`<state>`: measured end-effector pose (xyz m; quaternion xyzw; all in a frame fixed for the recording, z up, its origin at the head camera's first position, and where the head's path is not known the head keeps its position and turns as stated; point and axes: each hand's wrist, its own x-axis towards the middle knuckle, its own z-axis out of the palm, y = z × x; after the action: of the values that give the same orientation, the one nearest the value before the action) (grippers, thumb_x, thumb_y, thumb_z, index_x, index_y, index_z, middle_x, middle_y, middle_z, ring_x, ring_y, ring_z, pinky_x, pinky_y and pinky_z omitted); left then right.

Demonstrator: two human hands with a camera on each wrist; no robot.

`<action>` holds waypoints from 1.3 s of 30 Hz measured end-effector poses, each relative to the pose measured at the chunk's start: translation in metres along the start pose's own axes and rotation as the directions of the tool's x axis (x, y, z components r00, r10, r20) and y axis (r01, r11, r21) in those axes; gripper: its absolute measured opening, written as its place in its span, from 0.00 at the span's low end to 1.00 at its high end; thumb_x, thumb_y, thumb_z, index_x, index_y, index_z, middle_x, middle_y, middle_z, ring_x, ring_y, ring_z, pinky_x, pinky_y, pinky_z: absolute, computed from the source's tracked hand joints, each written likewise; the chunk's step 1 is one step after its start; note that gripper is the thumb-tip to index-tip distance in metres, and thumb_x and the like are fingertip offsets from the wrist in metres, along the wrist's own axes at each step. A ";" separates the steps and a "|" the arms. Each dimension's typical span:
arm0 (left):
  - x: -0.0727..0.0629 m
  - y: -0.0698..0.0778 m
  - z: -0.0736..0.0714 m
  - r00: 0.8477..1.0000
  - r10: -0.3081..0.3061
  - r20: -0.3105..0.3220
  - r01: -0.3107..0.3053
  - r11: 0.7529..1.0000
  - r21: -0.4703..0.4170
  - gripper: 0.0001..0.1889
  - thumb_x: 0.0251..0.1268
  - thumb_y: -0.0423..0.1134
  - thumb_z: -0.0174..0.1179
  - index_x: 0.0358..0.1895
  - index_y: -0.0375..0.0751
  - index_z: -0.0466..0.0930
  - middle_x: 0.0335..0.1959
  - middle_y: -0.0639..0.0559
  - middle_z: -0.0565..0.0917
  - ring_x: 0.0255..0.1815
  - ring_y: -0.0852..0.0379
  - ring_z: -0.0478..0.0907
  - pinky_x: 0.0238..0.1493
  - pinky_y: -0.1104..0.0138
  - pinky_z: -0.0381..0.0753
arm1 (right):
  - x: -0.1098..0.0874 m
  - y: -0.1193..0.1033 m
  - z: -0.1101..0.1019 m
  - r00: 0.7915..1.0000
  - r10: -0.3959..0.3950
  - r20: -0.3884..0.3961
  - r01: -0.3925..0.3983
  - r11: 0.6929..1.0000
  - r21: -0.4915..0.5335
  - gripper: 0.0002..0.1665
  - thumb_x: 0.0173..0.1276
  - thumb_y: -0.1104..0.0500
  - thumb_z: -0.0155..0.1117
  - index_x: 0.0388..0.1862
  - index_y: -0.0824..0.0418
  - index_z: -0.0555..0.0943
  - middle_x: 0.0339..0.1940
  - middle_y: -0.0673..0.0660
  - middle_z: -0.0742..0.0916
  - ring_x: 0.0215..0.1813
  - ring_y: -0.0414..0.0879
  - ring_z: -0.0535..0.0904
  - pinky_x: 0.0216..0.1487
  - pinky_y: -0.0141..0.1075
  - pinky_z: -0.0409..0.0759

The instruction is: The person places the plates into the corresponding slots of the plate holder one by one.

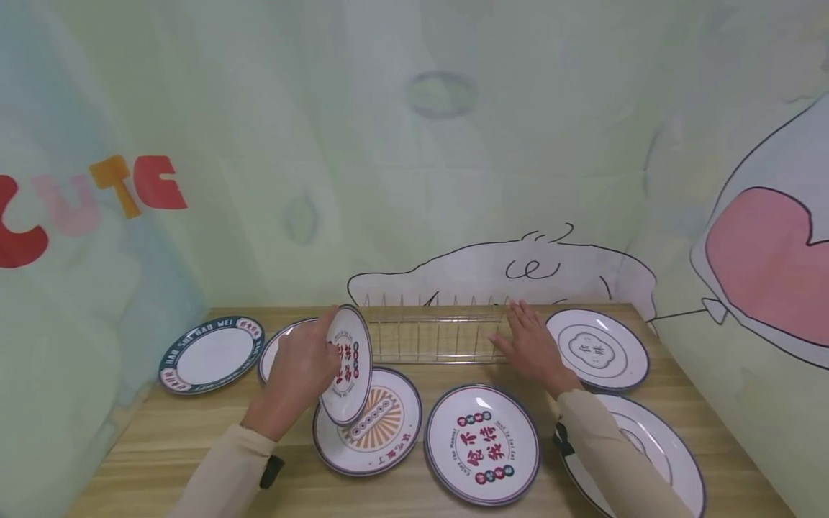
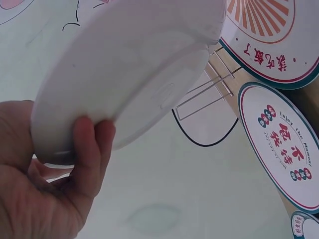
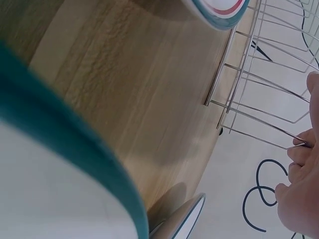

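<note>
My left hand (image 1: 301, 367) grips the edge of a white plate (image 1: 352, 388) with red characters and a dark rim, holding it steeply tilted left of the rack. In the left wrist view the plate's plain underside (image 2: 124, 74) faces the camera, fingertips pressed on it near the rim. A wire dish rack (image 1: 447, 318) stands at the back of the table. At the rack's right end is my right hand (image 1: 534, 345), fingers extended and thumb apart, touching the wires. Below the held plate lies a sunburst plate (image 1: 391, 439), partly covered by it in the head view.
Another red-lettered plate (image 1: 482, 450) lies at front centre. An oval blue-rimmed plate (image 1: 216, 352) sits far left, and a partly hidden plate (image 1: 272, 349) is behind my left hand. On the right are a patterned plate (image 1: 599, 352) and a larger plate (image 1: 673, 453) under my forearm.
</note>
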<state>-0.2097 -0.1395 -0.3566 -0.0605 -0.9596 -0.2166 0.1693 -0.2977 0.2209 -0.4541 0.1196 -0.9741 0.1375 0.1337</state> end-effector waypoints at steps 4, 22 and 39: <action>0.007 0.003 0.005 1.000 -0.005 -0.001 0.005 1.000 0.000 0.33 0.59 0.26 0.55 0.72 0.33 0.66 0.18 0.45 0.77 0.11 0.59 0.68 0.10 0.72 0.64 | 0.000 0.000 0.000 1.000 -0.007 -0.011 0.007 1.000 -0.008 0.43 0.75 0.43 0.56 0.75 0.72 0.61 0.79 0.68 0.64 0.81 0.64 0.54 0.80 0.57 0.52; 0.038 0.001 0.031 0.989 0.099 -0.110 -0.097 0.995 0.027 0.33 0.52 0.22 0.54 0.68 0.30 0.69 0.18 0.43 0.75 0.12 0.56 0.66 0.11 0.69 0.60 | 0.000 -0.002 -0.004 1.000 0.006 0.005 -0.006 1.000 -0.022 0.45 0.75 0.41 0.55 0.75 0.72 0.60 0.79 0.68 0.64 0.81 0.64 0.53 0.80 0.56 0.51; 0.048 0.004 0.030 0.996 0.056 -0.070 -0.056 0.998 0.001 0.33 0.55 0.22 0.53 0.70 0.32 0.66 0.28 0.35 0.81 0.13 0.55 0.70 0.10 0.71 0.62 | 0.001 0.001 -0.003 1.000 0.003 0.015 -0.002 0.998 -0.069 0.42 0.76 0.45 0.57 0.76 0.71 0.61 0.79 0.67 0.65 0.81 0.63 0.55 0.80 0.55 0.53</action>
<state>-0.2633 -0.1201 -0.3637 -0.0800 -0.9508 -0.2143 0.2088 -0.2979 0.2229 -0.4512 0.1146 -0.9794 0.1029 0.1303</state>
